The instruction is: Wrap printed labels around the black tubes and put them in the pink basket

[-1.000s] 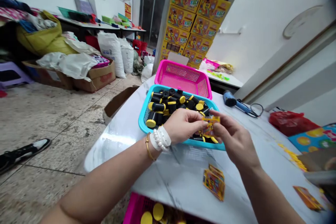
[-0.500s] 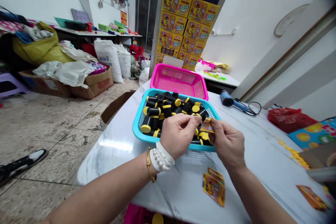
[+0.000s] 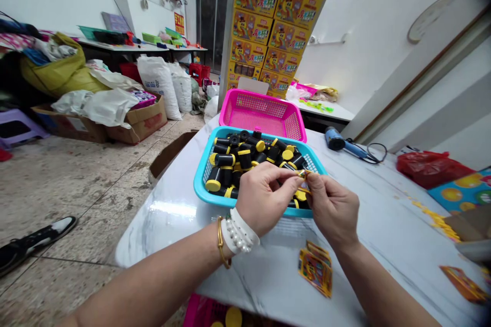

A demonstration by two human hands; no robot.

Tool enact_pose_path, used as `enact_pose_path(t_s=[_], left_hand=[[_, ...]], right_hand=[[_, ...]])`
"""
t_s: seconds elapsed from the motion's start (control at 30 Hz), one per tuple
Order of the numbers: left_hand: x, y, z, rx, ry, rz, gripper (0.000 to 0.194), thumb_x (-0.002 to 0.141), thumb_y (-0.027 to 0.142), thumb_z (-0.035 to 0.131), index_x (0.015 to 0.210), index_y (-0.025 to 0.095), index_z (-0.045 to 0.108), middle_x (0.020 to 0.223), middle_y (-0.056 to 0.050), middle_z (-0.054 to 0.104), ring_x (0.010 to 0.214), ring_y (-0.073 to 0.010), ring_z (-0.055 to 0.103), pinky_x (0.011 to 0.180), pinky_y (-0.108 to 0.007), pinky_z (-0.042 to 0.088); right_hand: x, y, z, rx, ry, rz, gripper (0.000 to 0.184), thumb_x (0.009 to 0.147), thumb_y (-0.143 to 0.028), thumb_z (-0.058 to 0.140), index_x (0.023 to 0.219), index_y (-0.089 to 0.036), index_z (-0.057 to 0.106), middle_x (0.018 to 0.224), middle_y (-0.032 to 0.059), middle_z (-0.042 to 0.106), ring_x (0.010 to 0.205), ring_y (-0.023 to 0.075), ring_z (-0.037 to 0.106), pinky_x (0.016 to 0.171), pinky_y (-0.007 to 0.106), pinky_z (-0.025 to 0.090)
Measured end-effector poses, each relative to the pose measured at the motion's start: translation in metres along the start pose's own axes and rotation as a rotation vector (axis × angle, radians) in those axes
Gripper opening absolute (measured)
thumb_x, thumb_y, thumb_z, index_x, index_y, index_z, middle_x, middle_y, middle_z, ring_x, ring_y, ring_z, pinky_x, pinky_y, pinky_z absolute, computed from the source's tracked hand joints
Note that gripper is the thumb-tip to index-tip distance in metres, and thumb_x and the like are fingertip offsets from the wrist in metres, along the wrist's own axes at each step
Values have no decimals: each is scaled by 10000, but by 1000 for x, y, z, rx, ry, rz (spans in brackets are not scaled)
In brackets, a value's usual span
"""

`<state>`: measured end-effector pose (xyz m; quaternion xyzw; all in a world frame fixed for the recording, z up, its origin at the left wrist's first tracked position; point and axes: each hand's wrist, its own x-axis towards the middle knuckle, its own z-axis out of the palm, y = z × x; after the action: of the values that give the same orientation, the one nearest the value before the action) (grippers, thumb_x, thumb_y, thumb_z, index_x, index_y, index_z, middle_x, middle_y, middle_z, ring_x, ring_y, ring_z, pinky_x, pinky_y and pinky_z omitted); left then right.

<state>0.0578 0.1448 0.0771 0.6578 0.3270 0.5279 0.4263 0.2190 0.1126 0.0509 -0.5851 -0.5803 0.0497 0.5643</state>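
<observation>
Hiding most of orange pc (image 3: 304, 186): L hand (image 3: 263, 198), R hand (image 3: 335, 208).

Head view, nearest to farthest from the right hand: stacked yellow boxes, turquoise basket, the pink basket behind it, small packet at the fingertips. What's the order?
1. Small packet: at the fingertips of the right hand.
2. Turquoise basket: just beyond the hand, reaching off to its left.
3. Pink basket: behind the turquoise one.
4. Stacked yellow boxes: beyond the pink basket.
</observation>
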Motion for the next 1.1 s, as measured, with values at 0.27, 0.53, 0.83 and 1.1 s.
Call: enact_pose_path(t_s=[0.27,0.53,0.83,1.1], left_hand=[[6,0,-3,-108,-14,-152,62,795,204,752,756,204,801,739,-24,733,654,-132,629,649,-248,516],[22,2,-16,-444,-133,-563,107,802,181,737,722,129,690,491,28,568,365,-33,382,364,-165,195],[27,-1,-20,-638,-198,-664,89,837,156,741,781,93,712,647,-21,657,389,4,409,354,-134,160],[29,-6,-17,-865,-132,-759,216,916,73,609,706,60,658,680,-24,614,396,28,382,334,-87,161]], right_hand=[[-3,-2,-6,-97,-216,-202,234,961,-354,585,796,-203,654,742,23,642,668,153,580,611,272,467],[74,5,-10,-304,-237,-211,247,919,-385,589,817,-198,715,764,37,726,655,174,638,628,293,480],[135,29,32,-923,-573,-89,145,687,-261,727,812,-186,732,786,101,746,789,256,696,655,306,462],[60,1,-23,307,-266,129,354,825,-367,640,1150,-227,652,938,67,731,725,196,684,649,343,558]])
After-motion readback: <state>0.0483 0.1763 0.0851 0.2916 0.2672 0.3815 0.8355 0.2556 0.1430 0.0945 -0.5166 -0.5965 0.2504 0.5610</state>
